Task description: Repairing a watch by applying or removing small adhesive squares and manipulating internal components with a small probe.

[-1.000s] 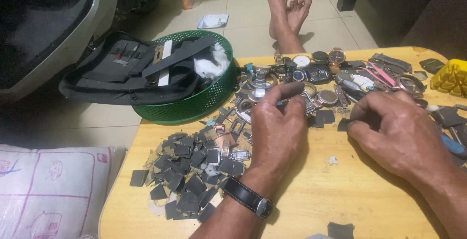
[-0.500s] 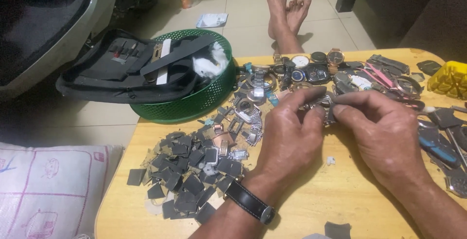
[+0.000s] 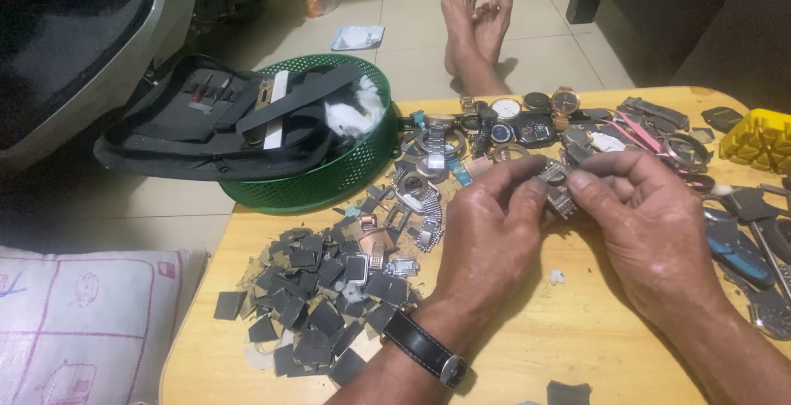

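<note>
dim warm indoor light, soft shadows under hands, dark murky corners, slight blur

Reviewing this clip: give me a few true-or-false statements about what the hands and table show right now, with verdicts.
1. Both hands hold a small metal watch piece between them. True.
2. The left hand wears a black-strapped wristwatch. True.
3. The green basket sits on the right of the table. False: it is at the table's left far corner.
4. The right hand rests flat on the table. False: it is raised, fingertips pinching the piece.
5. A pile of dark flat squares lies left of the left hand. True.
</note>
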